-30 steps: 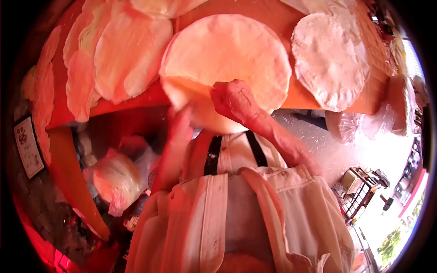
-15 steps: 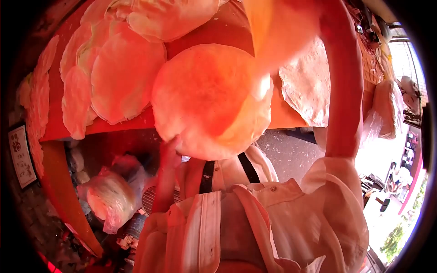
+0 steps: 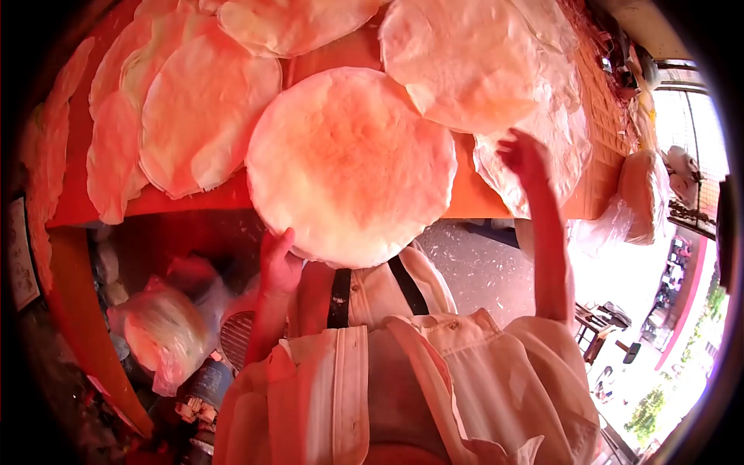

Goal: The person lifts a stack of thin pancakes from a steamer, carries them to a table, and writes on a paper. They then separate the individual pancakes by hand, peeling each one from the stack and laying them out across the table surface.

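Observation:
A round stack of flat sheets (image 3: 349,167), like thin dough or flatbread, overhangs the front edge of the orange table. My left hand (image 3: 280,262) holds its lower left edge, the thumb on the rim. To the right, my right hand (image 3: 527,153) is raised with its fingers apart and nothing in them. Just beyond it, a round sheet (image 3: 457,62) lies over other pale sheets (image 3: 570,147) at the table's right side.
More round sheets (image 3: 209,108) overlap on the left of the orange table (image 3: 178,203). Below the table are a filled plastic bag (image 3: 167,337) and a can (image 3: 209,384). Another large bag (image 3: 645,194) stands at the right.
The sheet blurred in the air by my right arm now lies flat at the upper right. My right hand has come back toward me and shows empty. My left hand remains at the stack.

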Demonstrator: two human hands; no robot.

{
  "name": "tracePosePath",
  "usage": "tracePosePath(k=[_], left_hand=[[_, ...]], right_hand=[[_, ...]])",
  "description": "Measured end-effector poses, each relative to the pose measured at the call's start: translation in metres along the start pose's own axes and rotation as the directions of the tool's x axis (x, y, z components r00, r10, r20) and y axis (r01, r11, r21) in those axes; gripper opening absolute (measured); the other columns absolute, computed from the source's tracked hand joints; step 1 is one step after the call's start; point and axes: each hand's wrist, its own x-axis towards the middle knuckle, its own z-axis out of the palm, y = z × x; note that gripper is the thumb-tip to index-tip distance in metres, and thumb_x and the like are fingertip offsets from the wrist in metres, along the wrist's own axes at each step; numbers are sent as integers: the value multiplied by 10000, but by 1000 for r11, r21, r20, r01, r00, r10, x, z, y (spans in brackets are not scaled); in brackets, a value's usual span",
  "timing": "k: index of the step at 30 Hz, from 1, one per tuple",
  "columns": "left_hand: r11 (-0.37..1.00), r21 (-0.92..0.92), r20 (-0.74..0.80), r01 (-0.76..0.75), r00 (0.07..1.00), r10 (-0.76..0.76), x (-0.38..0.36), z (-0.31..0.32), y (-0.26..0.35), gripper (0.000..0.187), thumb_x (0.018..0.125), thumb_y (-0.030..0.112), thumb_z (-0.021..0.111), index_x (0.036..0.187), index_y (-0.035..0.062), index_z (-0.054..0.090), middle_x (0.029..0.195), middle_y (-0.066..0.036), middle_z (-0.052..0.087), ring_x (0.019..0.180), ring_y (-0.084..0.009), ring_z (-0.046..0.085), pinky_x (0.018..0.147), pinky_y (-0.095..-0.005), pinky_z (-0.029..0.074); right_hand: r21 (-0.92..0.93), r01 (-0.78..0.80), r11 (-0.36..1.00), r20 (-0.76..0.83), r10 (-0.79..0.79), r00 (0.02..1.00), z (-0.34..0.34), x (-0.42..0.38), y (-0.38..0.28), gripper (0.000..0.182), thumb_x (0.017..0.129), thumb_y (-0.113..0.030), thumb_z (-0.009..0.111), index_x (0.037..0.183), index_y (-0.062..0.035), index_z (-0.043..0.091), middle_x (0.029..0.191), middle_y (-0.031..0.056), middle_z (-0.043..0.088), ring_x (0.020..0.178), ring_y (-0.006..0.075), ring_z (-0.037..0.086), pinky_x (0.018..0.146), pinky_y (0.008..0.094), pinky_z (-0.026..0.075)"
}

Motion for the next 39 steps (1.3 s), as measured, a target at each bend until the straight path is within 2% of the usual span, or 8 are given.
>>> tracePosePath(k=[3,7,23,28,31,32,34,39], left_hand=[[990,122,94,-65,994,53,12,10,-8,600,884,200,638,1378,-8,369,1287,-104,531,1168,-216,526,993,-370,418],[980,198,113,-1,993,-22,33,27,-14,365,890,148,659,1202,-1,543,1115,-48,617,1012,-133,582,882,-300,470],[970,240,-183,31,983,14,21,34,0,476,880,145,669,1291,-9,487,1215,-71,577,1128,-171,533,958,-317,415],[932,362,-165,4,984,60,17,8,-14,389,849,20,608,1224,-27,517,1132,-78,605,1027,-175,584,876,-320,475],[973,222,-279,59,960,6,17,5,-14,401,813,-37,576,1210,-20,519,1108,-83,607,1001,-197,607,869,-340,502],[986,158,-267,56,964,-12,13,3,-10,427,817,-30,592,1235,-16,505,1138,-86,600,1031,-206,600,893,-347,496],[994,99,-224,45,974,-22,2,-16,-4,477,829,-11,616,1285,-7,477,1200,-94,583,1083,-223,584,934,-362,481],[999,1,-176,44,983,-43,-10,-26,1,515,836,-6,637,1319,-1,460,1225,-104,577,1107,-231,580,948,-367,483]], right_hand=[[-236,34,971,374,59,926,95,-98,9,332,916,-236,606,1155,-6,586,893,121,676,709,178,656,628,277,530],[-392,574,719,778,-73,624,182,-165,17,417,850,-195,706,1192,10,584,957,119,674,873,155,638,764,289,510],[-267,-67,961,700,241,672,191,-130,66,298,886,-233,648,939,59,675,814,36,657,755,100,580,687,263,459],[-373,709,598,627,-401,668,208,-147,96,132,808,-145,644,857,-23,641,664,244,570,626,402,592,553,405,473],[-345,792,504,763,-342,549,205,-154,80,165,798,-148,652,737,-9,587,666,218,580,649,433,572,560,424,470],[-385,743,547,737,-303,605,203,-147,68,157,801,-151,661,756,-7,616,687,215,597,657,375,616,579,419,477],[-265,43,963,589,126,798,178,-132,16,210,839,-177,668,940,7,685,722,108,677,654,158,651,567,319,532],[-300,244,922,405,-109,908,116,-98,-106,238,861,-157,601,1023,2,674,789,80,690,594,169,646,504,281,513]])
